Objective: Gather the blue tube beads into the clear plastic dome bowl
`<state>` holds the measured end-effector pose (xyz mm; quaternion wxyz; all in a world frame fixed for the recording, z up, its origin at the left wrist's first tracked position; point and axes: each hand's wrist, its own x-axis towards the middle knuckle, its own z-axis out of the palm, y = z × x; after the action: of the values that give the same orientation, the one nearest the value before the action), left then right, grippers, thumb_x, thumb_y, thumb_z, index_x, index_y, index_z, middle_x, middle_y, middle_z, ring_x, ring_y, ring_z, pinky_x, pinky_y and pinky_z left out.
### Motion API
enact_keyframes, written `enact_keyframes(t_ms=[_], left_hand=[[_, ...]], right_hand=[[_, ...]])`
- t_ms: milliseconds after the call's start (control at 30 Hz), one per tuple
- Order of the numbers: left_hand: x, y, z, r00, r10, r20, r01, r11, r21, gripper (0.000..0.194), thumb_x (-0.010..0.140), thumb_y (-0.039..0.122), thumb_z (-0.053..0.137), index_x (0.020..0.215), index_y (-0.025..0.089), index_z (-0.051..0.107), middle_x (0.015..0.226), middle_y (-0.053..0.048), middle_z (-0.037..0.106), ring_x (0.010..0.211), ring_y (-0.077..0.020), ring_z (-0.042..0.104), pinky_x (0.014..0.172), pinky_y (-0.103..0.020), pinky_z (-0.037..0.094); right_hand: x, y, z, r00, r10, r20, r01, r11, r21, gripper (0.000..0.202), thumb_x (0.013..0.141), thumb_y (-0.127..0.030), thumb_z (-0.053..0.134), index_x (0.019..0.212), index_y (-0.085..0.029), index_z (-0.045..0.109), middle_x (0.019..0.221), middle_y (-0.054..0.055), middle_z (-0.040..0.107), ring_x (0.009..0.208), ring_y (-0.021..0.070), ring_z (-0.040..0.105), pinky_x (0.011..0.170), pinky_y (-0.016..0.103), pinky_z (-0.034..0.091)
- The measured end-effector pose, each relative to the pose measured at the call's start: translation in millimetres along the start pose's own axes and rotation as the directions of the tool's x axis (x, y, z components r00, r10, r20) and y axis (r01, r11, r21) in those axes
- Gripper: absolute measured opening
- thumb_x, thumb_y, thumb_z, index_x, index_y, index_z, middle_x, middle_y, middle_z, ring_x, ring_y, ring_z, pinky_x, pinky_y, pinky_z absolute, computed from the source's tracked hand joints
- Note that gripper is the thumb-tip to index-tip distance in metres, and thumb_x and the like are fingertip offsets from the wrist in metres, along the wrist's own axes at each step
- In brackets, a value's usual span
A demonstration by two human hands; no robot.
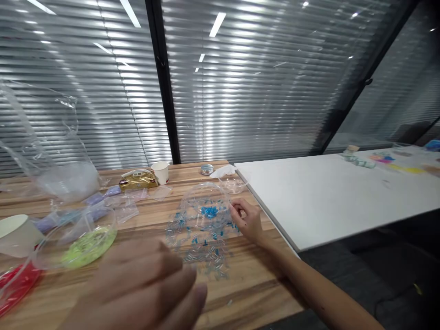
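Observation:
A round clear plastic bowl (185, 201) stands on the wooden table, with a small heap of blue capsule-like pieces (209, 211) showing at its middle. My right hand (248, 220) pinches its right rim between thumb and fingers. Around and in front of the bowl lie many loose clear and blue capsule-like pieces (206, 254). Large and blurred in the foreground is my left hand (144, 286), back of the hand up, fingers bent and pointing right. Whether it holds anything cannot be made out.
At left are clear dishes with yellow-green pieces (91, 247) and red pieces (20, 284), paper cups (160, 173), a gold packet (138, 179), small plastic bags (125, 211) and a large clear bag (68, 178). A white table (326, 197) adjoins at right. Blinds cover the windows behind.

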<state>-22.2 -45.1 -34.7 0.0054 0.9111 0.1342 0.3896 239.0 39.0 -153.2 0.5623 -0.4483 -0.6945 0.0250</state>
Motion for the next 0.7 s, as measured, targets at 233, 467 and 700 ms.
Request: enact_keyframes(t_ms=[233,467,700], left_hand=[[-5.9,-59.7,52.6,0.961,-0.147,-0.234,0.154,0.988,0.010,0.029,0.085,0.003,0.038,0.075,0.018,0.061,0.058,0.001,0.058,0.052,-0.0095,0.055,0.049,-0.020,0.041],[-50.7,-80.2,87.4,0.836,-0.532,-0.138,0.524,0.847,-0.088,0.030,0.084,0.012,0.037,0.070,0.017,0.063,0.064,-0.001,0.063,0.060,-0.0127,0.059,0.057,-0.022,0.045],[-57.5,-90.0,93.0,0.795,-0.606,0.020,0.605,0.791,-0.094,0.023,0.080,0.014,0.042,0.083,0.017,0.065,0.081,-0.003,0.066,0.077,-0.0163,0.061,0.069,-0.026,0.048]], right_hand=[[-2.9,-4.7,4.1,0.993,0.104,0.053,-0.111,0.985,0.134,0.012,0.086,-0.027,0.050,0.079,-0.019,0.054,0.058,-0.001,0.060,0.049,0.0121,0.057,0.047,0.022,0.044],[-3.6,-0.2,4.0,0.990,0.089,0.106,-0.101,0.988,0.117,0.014,0.086,-0.026,0.050,0.075,-0.020,0.053,0.055,-0.002,0.058,0.045,0.0113,0.055,0.046,0.022,0.043],[-3.2,8.0,-0.5,0.989,0.129,0.070,-0.135,0.987,0.082,0.013,0.085,-0.026,0.051,0.076,-0.019,0.055,0.057,-0.002,0.057,0.047,0.0111,0.054,0.046,0.022,0.042]])
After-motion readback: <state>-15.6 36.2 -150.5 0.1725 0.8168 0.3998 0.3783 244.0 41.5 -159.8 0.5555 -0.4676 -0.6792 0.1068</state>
